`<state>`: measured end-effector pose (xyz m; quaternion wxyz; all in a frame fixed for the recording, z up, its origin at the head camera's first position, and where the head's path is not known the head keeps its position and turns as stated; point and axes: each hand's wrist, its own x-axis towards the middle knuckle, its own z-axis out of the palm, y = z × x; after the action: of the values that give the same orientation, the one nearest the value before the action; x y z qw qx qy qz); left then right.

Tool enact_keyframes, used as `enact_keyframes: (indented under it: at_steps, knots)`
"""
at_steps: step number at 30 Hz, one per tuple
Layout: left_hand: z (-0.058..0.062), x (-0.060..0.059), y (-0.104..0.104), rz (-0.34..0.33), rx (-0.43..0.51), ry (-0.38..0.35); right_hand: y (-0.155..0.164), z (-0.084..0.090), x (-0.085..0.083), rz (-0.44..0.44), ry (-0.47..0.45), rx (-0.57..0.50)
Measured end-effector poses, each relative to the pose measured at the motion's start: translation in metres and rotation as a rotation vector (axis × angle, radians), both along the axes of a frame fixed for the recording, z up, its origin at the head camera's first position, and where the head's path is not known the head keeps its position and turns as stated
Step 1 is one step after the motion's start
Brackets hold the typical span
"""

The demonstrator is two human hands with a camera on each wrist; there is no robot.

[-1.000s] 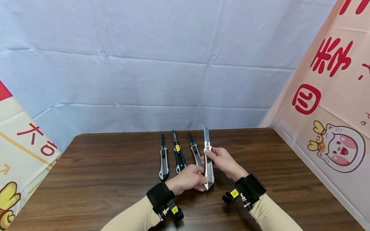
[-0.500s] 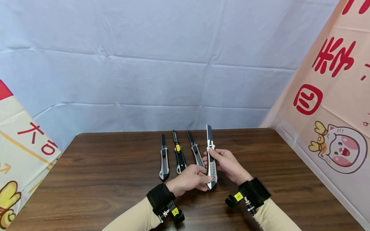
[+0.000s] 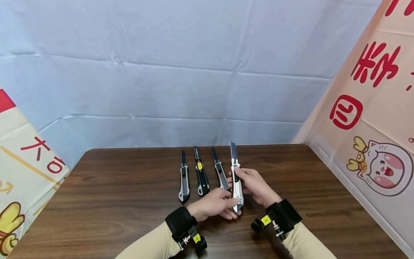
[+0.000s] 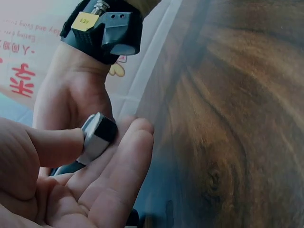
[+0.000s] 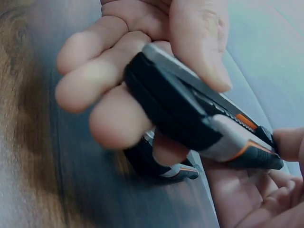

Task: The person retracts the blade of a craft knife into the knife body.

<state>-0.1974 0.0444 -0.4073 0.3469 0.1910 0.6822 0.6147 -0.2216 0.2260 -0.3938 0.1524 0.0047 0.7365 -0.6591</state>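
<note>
Both hands hold one silver utility knife (image 3: 237,189) with its wide blade extended and pointing away from me. My right hand (image 3: 257,186) grips the upper handle, thumb on the black slider by the blade. Lower down, my left hand (image 3: 214,203) pinches the butt end, its thumb on top and fingers spread underneath. From the right wrist, the knife's black underside (image 5: 173,102) and orange trim show, with the left fingers (image 5: 121,116) beneath. In the left wrist view the knife's butt (image 4: 97,137) sits between thumb and fingers.
Left of the held knife, several more utility knives lie in a row on the brown wooden table (image 3: 123,187), blades away from me: a grey one (image 3: 184,184), a black one with a yellow slider (image 3: 202,177) and another grey one (image 3: 221,175). A pale cloth (image 3: 181,90) hangs behind.
The held knife and right hand have shifted slightly right; the blade tip rose, then dipped a little. The left fingers now reach further under the knife's butt. The knives on the table have stayed put.
</note>
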Motion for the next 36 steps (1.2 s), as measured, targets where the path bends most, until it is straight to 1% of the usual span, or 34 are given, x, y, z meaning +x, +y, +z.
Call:
enact_keyframes:
  at_steps: [5, 10, 16, 26, 31, 36]
  knots:
    - [-0.0005, -0.0021, -0.0011, -0.02, -0.022, 0.009, -0.0021, 0.0012, -0.0007, -0.012, 0.036, 0.023]
    - [-0.001, -0.0035, -0.0014, -0.011, -0.032, 0.023, -0.0059, 0.0036, -0.0006, -0.021, 0.072, 0.032]
    - [-0.0022, -0.0043, -0.0004, -0.009, -0.031, 0.032, -0.0068, 0.0052, -0.0011, -0.018, 0.076, 0.038]
    - [-0.006, -0.002, 0.0034, -0.031, -0.035, 0.031, -0.0031, -0.0006, 0.0046, -0.04, 0.079, 0.076]
    - [-0.006, -0.0023, 0.0041, -0.022, -0.037, 0.04, -0.0035, -0.0005, 0.0034, -0.046, 0.082, 0.077]
    - [-0.0047, -0.0033, 0.0021, -0.01, -0.035, 0.044, -0.0045, 0.0011, 0.0004, -0.017, 0.097, 0.068]
